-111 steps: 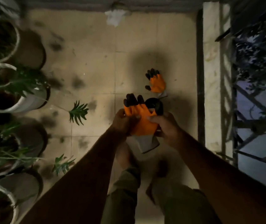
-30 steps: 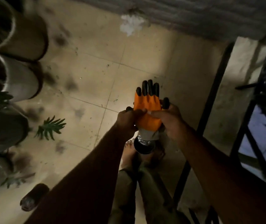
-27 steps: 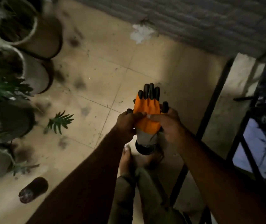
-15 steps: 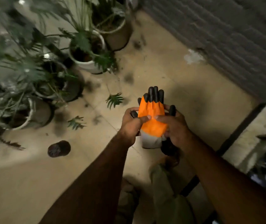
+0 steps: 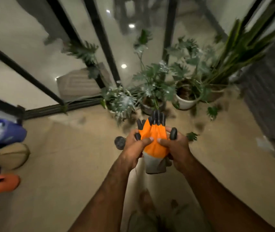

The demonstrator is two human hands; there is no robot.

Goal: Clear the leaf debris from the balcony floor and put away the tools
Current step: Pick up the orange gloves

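The left hand [image 5: 134, 148] and the right hand [image 5: 177, 148] meet in front of the body. Each grasps one side of the flat bundle of orange fabric gloves with black fingertips and grey knit cuffs [image 5: 154, 142], the thumbs pressing on the orange face and the other fingers curled round behind. The gloves are held up off the ground with the black fingertips pointing away from the person and the grey cuffs hanging toward the wrists; a black thumb tip sticks out at either side. Below and just left of the left hand a small dark round object [image 5: 120, 142] lies on the beige tiled balcony floor [image 5: 76, 164], too blurred to identify. Just right of the right hand a small green fallen leaf [image 5: 192, 136] lies on the tiles, and a second green leaf [image 5: 213, 112] lies farther off, near the pots. Beyond the gloves stands a cluster of leafy potted plants, among them a round white pot [image 5: 186, 100], set against a black-framed glass door [image 5: 100, 39]. A grey ribbed wall [image 5: 270, 106] runs along the right edge. At the far left edge sit a blue object [image 5: 1, 131], a round beige one [image 5: 12, 155] and an orange one [image 5: 3, 183], all blurred.
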